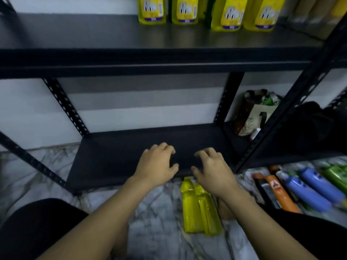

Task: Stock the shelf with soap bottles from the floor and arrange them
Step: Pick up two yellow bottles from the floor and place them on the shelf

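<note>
Two yellow soap bottles (199,209) lie side by side on the marble floor, just in front of the black lower shelf (116,152). My left hand (157,166) and my right hand (212,171) hover above the shelf's front edge, fingers curled and apart, holding nothing. My right wrist crosses over the tops of the lying bottles. Several yellow soap bottles (206,12) stand upright in a row on the upper shelf (93,34), toward its right half.
Blue bottles (311,188), an orange bottle (279,192) and green bottles (336,175) lie on the floor at the right. A patterned bag (253,113) sits at the lower shelf's back right. Black slotted uprights (293,102) frame the shelf. My dark-clad knees fill the bottom corners.
</note>
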